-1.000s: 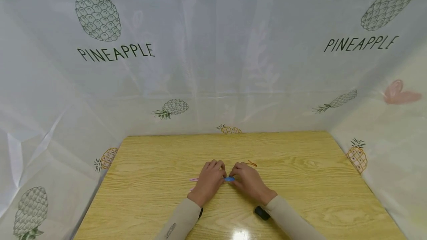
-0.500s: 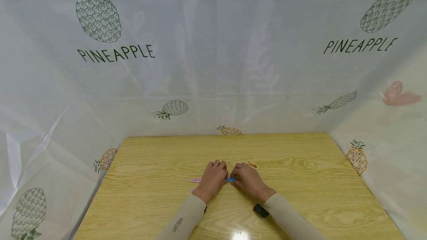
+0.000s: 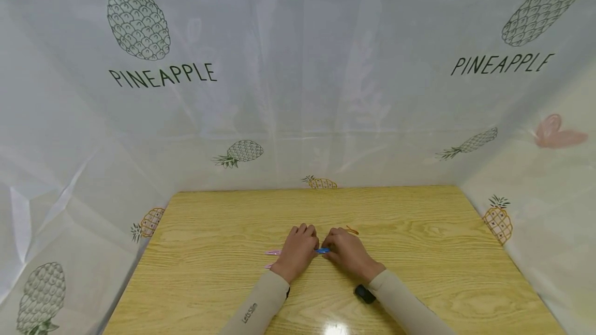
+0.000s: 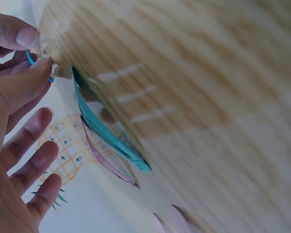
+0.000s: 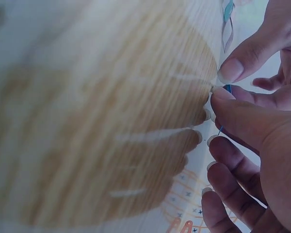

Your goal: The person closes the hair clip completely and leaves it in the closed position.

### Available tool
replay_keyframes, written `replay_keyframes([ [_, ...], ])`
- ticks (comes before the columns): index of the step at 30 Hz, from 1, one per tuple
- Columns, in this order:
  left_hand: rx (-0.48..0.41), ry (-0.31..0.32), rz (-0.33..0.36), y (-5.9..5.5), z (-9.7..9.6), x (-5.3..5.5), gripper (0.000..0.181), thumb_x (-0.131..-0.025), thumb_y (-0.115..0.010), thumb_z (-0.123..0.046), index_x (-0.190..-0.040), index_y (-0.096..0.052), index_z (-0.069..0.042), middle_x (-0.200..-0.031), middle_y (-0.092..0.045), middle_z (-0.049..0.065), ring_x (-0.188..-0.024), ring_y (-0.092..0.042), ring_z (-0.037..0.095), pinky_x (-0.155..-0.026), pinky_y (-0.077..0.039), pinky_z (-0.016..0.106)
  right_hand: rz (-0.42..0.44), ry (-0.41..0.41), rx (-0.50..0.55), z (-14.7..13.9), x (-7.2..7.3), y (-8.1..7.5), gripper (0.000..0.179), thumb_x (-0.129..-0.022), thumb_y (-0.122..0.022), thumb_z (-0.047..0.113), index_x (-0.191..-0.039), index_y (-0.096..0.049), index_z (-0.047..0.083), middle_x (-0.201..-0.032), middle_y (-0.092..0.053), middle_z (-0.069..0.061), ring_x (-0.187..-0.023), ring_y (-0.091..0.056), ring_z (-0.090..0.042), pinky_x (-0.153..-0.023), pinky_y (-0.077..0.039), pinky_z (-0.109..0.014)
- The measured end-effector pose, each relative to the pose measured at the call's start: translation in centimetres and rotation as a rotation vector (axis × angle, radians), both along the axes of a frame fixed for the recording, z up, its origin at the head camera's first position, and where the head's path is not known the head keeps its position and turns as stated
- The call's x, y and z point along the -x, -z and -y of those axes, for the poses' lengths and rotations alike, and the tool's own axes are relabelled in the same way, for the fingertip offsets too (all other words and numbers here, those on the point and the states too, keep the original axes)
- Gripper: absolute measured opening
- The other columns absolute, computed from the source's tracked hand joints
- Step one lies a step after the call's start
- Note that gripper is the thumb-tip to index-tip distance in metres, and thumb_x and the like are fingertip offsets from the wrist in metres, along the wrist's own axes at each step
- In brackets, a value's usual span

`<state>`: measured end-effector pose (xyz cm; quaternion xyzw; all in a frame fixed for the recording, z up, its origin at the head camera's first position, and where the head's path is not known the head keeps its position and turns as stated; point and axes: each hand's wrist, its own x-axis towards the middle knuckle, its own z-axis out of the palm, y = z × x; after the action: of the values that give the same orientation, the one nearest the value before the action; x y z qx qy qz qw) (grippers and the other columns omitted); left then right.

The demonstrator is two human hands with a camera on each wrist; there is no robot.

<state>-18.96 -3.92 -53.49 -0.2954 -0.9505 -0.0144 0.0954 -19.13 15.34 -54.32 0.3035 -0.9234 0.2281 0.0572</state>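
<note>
Between my hands in the head view is a small blue hair clip [image 3: 322, 250], low over the wooden table [image 3: 223, 293]. My left hand [image 3: 297, 251] pinches its left end between thumb and finger, the other fingers spread. At the opposite end, my right hand [image 3: 348, 252] pinches it too; fingertips cover much of the clip. A teal hair clip [image 4: 109, 133] lies beside the left hand, with a pink hair clip [image 4: 106, 162] next to it. Beyond the right hand rests an orange hair clip [image 3: 352, 230].
More pink clips [image 4: 179, 221] show at the lower edge of the left wrist view. A black device [image 3: 364, 294] sits beside the right sleeve [image 3: 400, 299]. White sheeting [image 3: 298, 92] printed with pineapples stands around the table's back and sides.
Over the first half second my left hand shifts slightly right, and the blue clip's visible part moves a little right with it. Since then both hands have barely moved, still pinching the clip.
</note>
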Motion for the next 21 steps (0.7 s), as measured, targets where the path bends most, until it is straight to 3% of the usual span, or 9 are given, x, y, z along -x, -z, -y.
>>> replay_keyframes([
  [21, -0.034, -0.011, 0.011, -0.08, -0.05, -0.13, 0.018, -0.093, -0.083, -0.041, -0.089, -0.075, -0.025, -0.106, -0.060, -0.007, -0.096, -0.052, 0.014, -0.088, -0.046, 0.031, -0.027, 0.031, 0.010, -0.51, -0.44, -0.02, 0.010, -0.090, -0.086, 0.016, -0.098, -0.082, 0.013, -0.096, -0.067, 0.005, -0.089, -0.062, -0.012, -0.078, -0.057, -0.032],
])
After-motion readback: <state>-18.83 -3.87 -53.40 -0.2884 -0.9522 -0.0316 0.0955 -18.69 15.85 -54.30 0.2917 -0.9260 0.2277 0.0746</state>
